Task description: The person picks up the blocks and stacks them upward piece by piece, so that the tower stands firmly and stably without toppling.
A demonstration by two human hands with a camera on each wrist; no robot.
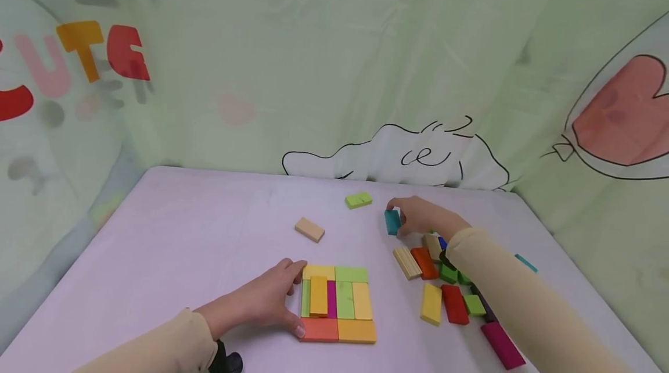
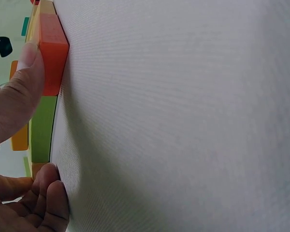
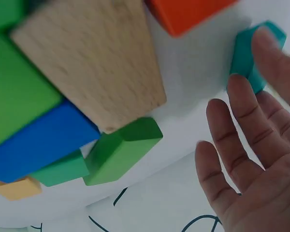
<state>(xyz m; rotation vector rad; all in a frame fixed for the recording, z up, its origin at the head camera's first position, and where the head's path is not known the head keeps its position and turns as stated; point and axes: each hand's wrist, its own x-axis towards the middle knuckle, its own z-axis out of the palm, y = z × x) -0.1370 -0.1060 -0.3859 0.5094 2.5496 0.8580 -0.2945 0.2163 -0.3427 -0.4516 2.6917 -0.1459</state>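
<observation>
In the head view my left hand (image 1: 263,298) touches the left side of a flat square of wooden blocks (image 1: 354,300). Its thumb rests at the red-orange block (image 2: 54,58) on the near corner, and its index finger reaches the yellow block at the far corner. One orange-yellow block (image 1: 318,296) lies on top of the square. My right hand (image 1: 424,216) pinches a teal block (image 1: 392,222) between thumb and fingers, by the loose pile. In the right wrist view the teal block (image 3: 246,50) is partly hidden behind the thumb.
Loose blocks lie to the right: a ridged wooden one (image 1: 407,262), a red one (image 1: 455,304), a yellow one (image 1: 431,304), a magenta one (image 1: 503,345) and several others. A plain wooden block (image 1: 310,229) and a lime block (image 1: 358,200) lie farther back. Printed fabric walls surround the table.
</observation>
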